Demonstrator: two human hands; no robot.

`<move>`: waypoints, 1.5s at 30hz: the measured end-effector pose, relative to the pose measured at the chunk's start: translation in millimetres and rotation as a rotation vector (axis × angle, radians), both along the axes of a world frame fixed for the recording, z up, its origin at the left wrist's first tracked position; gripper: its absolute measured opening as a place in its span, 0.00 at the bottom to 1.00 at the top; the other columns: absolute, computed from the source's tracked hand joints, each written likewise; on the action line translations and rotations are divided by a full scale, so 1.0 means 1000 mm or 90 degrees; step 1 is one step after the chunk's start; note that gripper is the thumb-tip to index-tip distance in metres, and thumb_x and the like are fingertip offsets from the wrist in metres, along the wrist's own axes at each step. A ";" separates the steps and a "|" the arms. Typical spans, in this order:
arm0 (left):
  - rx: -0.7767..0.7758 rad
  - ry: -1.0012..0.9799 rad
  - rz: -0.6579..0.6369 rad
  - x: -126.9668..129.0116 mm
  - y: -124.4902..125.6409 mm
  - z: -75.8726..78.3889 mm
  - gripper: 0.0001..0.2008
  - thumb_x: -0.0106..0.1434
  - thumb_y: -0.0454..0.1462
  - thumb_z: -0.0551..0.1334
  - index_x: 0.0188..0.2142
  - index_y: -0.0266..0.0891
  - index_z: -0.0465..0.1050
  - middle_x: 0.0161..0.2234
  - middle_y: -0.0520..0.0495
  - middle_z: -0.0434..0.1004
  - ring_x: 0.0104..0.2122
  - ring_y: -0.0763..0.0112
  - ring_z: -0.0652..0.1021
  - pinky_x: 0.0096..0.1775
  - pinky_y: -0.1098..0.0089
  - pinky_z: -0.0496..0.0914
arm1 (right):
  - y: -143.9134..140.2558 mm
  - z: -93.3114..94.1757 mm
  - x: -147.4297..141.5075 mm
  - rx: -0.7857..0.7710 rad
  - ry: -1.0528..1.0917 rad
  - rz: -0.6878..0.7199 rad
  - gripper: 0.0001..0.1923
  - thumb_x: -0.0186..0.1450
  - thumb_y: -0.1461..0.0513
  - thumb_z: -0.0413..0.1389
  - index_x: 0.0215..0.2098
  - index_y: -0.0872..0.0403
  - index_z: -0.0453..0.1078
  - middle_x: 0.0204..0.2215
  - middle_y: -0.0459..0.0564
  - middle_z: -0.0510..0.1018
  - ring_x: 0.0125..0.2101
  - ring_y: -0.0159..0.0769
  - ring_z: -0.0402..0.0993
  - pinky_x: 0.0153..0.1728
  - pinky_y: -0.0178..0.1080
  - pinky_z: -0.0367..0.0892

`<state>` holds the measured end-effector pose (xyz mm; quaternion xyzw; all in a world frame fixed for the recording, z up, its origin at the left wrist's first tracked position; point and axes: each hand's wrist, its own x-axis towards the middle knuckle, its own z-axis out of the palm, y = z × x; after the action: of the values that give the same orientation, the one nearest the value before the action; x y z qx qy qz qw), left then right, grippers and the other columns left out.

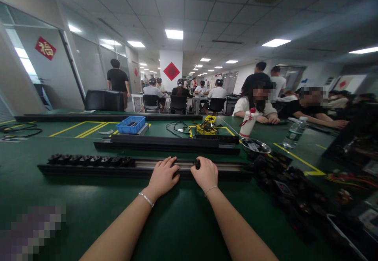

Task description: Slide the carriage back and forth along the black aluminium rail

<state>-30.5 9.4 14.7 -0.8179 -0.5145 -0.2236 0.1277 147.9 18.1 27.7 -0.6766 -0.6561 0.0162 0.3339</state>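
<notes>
A long black rail [97, 171] with a bare silvery channel [143, 164] lies across the table in front of me. Several small black modules [94, 160] sit in a row on its left half. My left hand [163, 175] rests on the middle of the rail, fingers stretched and slightly apart, with nothing seen in it. Just to the right, my right hand [207, 174] has its fingers curled round a small black part [197, 164] over the channel. Most of that part is hidden by the fingers, and I cannot tell whether it touches the rail.
Behind lie another black rail [165, 143], a blue basket [131, 124] and a yellow basket [208, 125]. A metal bowl [256, 146], a heap of black parts [291, 192], a white bottle [248, 124] and a water bottle [295, 133] stand right. People sit beyond.
</notes>
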 end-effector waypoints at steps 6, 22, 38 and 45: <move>-0.004 -0.011 0.001 0.000 0.000 -0.001 0.10 0.57 0.41 0.57 0.39 0.48 0.71 0.56 0.48 0.66 0.56 0.58 0.64 0.52 0.55 0.61 | -0.002 0.002 -0.001 0.001 -0.014 -0.004 0.12 0.59 0.57 0.48 0.38 0.49 0.68 0.38 0.48 0.75 0.45 0.38 0.65 0.52 0.47 0.47; -0.009 -0.008 0.003 0.000 -0.001 0.000 0.10 0.58 0.41 0.57 0.40 0.48 0.71 0.56 0.48 0.65 0.56 0.58 0.64 0.52 0.55 0.61 | 0.006 0.004 0.025 -0.030 -0.037 -0.079 0.09 0.55 0.60 0.50 0.33 0.52 0.67 0.34 0.49 0.75 0.43 0.40 0.65 0.48 0.43 0.51; -0.011 -0.017 -0.004 0.000 0.000 -0.001 0.11 0.58 0.41 0.56 0.40 0.47 0.71 0.56 0.47 0.65 0.56 0.58 0.64 0.52 0.55 0.61 | 0.010 0.002 0.035 -0.049 -0.027 -0.124 0.22 0.54 0.58 0.50 0.48 0.53 0.66 0.46 0.55 0.72 0.51 0.44 0.61 0.53 0.47 0.47; -0.009 -0.021 -0.003 -0.001 0.000 -0.002 0.10 0.58 0.41 0.57 0.39 0.47 0.71 0.56 0.48 0.65 0.56 0.58 0.64 0.52 0.55 0.61 | 0.011 0.003 0.045 -0.074 -0.011 -0.128 0.22 0.54 0.59 0.50 0.47 0.52 0.65 0.42 0.53 0.73 0.49 0.42 0.63 0.53 0.47 0.47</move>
<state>-31.3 9.7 13.1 -0.8162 -0.5162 -0.2337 0.1130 192.9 29.5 30.5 -0.7574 -0.5857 0.0147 0.2883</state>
